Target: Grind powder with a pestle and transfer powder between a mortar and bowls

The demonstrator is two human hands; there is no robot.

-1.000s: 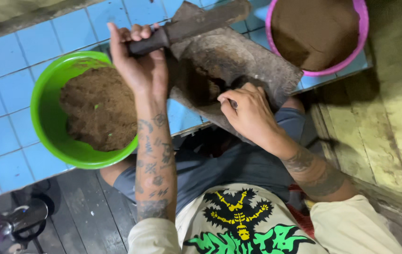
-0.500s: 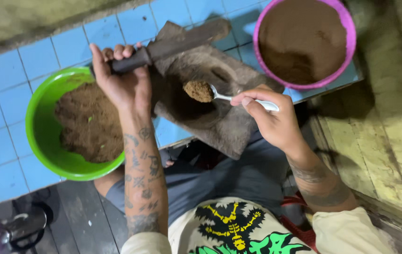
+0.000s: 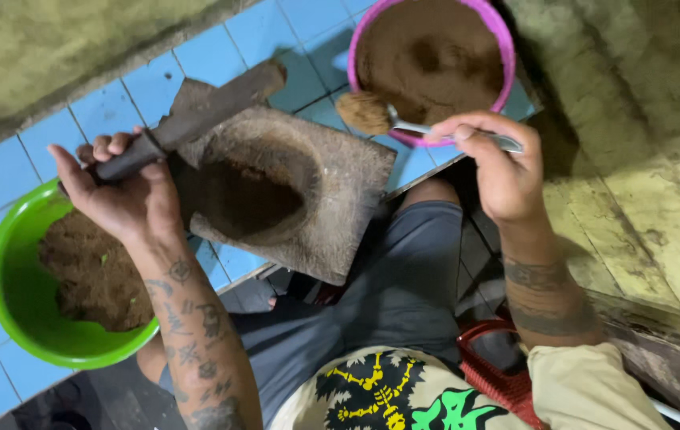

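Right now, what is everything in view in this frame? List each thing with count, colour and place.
stone mortar: one, grey-brown, on the tiled ledge at centre, dark paste in its hollow
pestle: one, dark, lying across the mortar's upper left edge
green bowl: one, bright green, left, holding brown paste
pink bowl: one, pink, top right, holding brown paste
spoon: one, metal, heaped with brown paste, over the pink bowl's near rim
tiled ledge: one, light blue, under the bowls and mortar
red basket: one, red, lower right beside the knee
left hand: grip on the pestle's handle
right hand: grip on the spoon's handle
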